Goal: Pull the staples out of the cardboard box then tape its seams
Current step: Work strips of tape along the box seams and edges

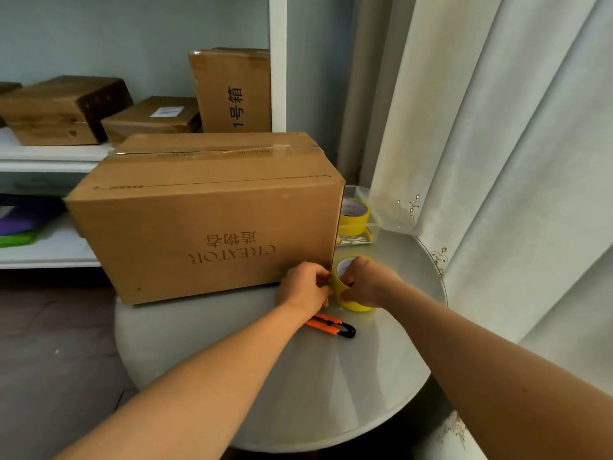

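I'm taping: my left hand pinches the tape end at the cardboard box corner, right hand grasping the yellow roll; next, pull upward.

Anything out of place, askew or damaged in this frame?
One oddity: the cardboard box sits upside down, its printed lettering inverted, and its left end overhangs the round table. Nothing spilled or visibly damaged.

Both my arms are stretched forward, bare to the elbow. Left hand has fingers curled, pinching at its right side; right hand sits just beside it, fingers wrapped tight.
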The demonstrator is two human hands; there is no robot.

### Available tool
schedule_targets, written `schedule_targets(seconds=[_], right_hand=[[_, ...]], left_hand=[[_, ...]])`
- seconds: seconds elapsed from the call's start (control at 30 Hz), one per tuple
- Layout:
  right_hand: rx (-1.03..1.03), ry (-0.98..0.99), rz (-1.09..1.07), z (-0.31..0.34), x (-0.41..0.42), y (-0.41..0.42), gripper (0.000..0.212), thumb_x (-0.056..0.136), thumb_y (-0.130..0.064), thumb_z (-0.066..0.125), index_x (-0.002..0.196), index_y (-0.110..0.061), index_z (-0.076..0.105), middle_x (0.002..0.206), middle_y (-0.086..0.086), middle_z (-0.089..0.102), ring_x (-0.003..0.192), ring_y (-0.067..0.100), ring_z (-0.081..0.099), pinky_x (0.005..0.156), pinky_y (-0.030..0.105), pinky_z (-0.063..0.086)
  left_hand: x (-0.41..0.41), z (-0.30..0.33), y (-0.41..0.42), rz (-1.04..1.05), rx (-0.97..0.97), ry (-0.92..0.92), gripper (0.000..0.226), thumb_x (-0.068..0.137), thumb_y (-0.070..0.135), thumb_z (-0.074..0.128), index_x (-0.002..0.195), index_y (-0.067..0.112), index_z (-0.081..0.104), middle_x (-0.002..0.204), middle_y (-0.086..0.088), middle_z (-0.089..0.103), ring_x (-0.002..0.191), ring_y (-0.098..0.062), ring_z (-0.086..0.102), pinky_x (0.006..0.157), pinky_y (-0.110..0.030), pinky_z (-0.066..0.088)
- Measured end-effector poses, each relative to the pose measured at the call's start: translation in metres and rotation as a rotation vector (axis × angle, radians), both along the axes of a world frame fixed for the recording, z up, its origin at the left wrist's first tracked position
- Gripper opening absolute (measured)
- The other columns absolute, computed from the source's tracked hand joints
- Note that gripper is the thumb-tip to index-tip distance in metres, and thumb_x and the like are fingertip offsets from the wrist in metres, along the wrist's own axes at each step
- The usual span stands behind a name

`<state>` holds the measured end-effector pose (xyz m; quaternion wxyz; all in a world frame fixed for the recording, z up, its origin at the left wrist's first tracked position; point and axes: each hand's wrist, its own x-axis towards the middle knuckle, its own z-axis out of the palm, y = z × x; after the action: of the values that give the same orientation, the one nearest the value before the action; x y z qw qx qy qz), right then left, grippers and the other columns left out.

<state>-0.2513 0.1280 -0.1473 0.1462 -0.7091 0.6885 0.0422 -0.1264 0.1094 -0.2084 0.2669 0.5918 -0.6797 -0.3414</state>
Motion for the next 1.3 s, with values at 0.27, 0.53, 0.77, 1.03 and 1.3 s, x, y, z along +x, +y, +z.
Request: schedule_targets(seconds=[0.27,0.53,0.77,1.03,1.3], right_hand=[[-0.015,0.012,-0.016,-0.004,0.001,-0.005,0.029,0.085,-0.027,0.068,0.111,-0.013,0.061,0.121,0.008,0.059,0.112,0.028,0.055,0.084,0.028,0.043],[-0.120,0.041,-0.071,-0.012,0.005,-0.006,0.044,0.088,-0.035,0.065,0.122,-0.011,0.053,0.126,0.009,0.056,0.117,0.028,0.053,0.086,0.032,0.044],[-0.081,0.025,0.109,-0.020,-0.011,-0.002,0.046,0.088,-0.032,0.064,0.131,-0.018,0.053,0.143,0.002,0.046,0.129,0.023,0.045,0.096,0.028,0.040],[-0.029,0.126,0.021,-0.017,0.003,-0.011,0.047,0.089,-0.033,0.064,0.130,-0.014,0.049,0.137,0.009,0.049,0.125,0.029,0.048,0.096,0.034,0.043],[-0.342,0.215,0.213,0.014,0.034,0.012,0.047,0.084,-0.061,0.056,0.109,-0.021,0.060,0.110,0.005,0.063,0.106,0.026,0.059,0.071,0.028,0.036]], left_hand=[[0.004,0.002,0.000,-0.014,-0.069,-0.023,0.012,0.090,0.017,0.061,0.078,0.021,0.060,0.067,0.005,0.064,0.058,-0.011,0.066,0.045,-0.019,0.038],[0.022,0.001,0.011,-0.111,-0.136,-0.022,0.018,0.088,0.010,0.060,0.073,0.020,0.056,0.064,0.007,0.060,0.060,-0.010,0.065,0.053,-0.025,0.048],[0.039,0.000,0.001,-0.110,-0.143,0.031,0.017,0.088,0.008,0.060,0.074,0.018,0.057,0.067,0.003,0.061,0.059,-0.010,0.061,0.051,-0.023,0.047],[0.049,-0.005,0.011,-0.183,-0.200,0.049,0.013,0.091,0.008,0.056,0.080,0.015,0.056,0.072,0.005,0.058,0.060,-0.004,0.060,0.056,-0.018,0.045],[0.057,-0.012,-0.001,-0.177,-0.001,0.252,0.003,0.091,0.012,0.060,0.090,0.010,0.060,0.077,-0.003,0.061,0.063,-0.010,0.059,0.034,-0.020,0.036]])
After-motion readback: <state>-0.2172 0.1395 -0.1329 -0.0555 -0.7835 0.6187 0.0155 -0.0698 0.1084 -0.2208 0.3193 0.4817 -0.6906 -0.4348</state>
